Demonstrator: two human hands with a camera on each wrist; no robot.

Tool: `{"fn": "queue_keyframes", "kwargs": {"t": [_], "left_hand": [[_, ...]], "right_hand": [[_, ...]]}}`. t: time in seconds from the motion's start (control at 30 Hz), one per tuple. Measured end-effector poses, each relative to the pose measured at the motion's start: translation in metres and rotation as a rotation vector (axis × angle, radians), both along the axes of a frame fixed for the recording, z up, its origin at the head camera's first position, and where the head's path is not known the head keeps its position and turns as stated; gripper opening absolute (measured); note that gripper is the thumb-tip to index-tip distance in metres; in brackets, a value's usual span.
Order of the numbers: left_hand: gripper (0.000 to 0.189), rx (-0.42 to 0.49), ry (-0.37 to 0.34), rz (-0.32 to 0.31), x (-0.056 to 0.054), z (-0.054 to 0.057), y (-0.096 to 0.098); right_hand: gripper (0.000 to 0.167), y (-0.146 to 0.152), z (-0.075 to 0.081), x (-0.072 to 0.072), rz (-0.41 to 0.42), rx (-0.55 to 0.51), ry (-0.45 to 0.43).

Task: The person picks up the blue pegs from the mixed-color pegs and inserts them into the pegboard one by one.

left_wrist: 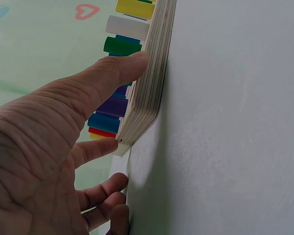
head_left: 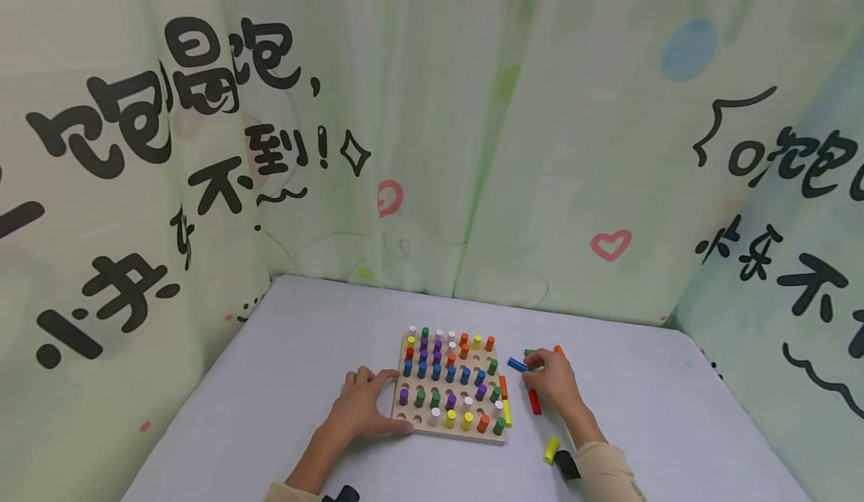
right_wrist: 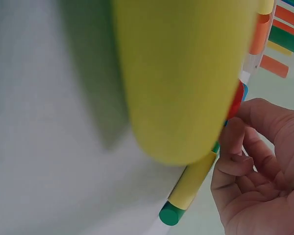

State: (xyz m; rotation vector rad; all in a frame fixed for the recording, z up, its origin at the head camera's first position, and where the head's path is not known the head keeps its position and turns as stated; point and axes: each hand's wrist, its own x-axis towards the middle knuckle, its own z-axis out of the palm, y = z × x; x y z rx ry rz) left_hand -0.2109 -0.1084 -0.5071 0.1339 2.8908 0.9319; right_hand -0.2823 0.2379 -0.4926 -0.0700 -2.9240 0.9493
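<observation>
A wooden peg board (head_left: 466, 435) with rows of coloured pegs stands on the table. At its left side, my left hand (head_left: 361, 404) is spread, the thumb touching the front edge and the index finger the left edge. In the left wrist view the other fingers of the left hand (left_wrist: 44, 147) stay off the board. To the right of the board, my right hand (head_left: 556, 382) pinches the right end of a blue peg (head_left: 517, 365) with thumb and index finger. A green peg (head_left: 529, 352) lies just behind those fingertips, partly hidden.
Loose pegs lie right of the board: a red peg (head_left: 535, 402), a yellow peg (head_left: 551, 449) near the right wrist, and an orange peg (head_left: 558, 350) behind the right hand. Orange and yellow pegs (head_left: 508, 413) lie along the board's right edge. Printed curtains (head_left: 432, 247) surround the table.
</observation>
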Motion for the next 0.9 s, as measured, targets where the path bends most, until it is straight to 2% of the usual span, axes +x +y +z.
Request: {"fn": "queue_keyframes", "kwargs": {"t": [0.57, 0.9], "left_hand": [[0.092, -0.005, -0.007, 0.000, 0.000, 0.000, 0.001], [0.092, -0.003, -0.004, -0.001, 0.000, -0.001, 0.000]], "right_hand": [[0.019, 0.002, -0.003, 0.005, 0.003, 0.003, 0.036], [0.017, -0.002, 0.002, 0.020, -0.023, -0.102, 0.045]]}}
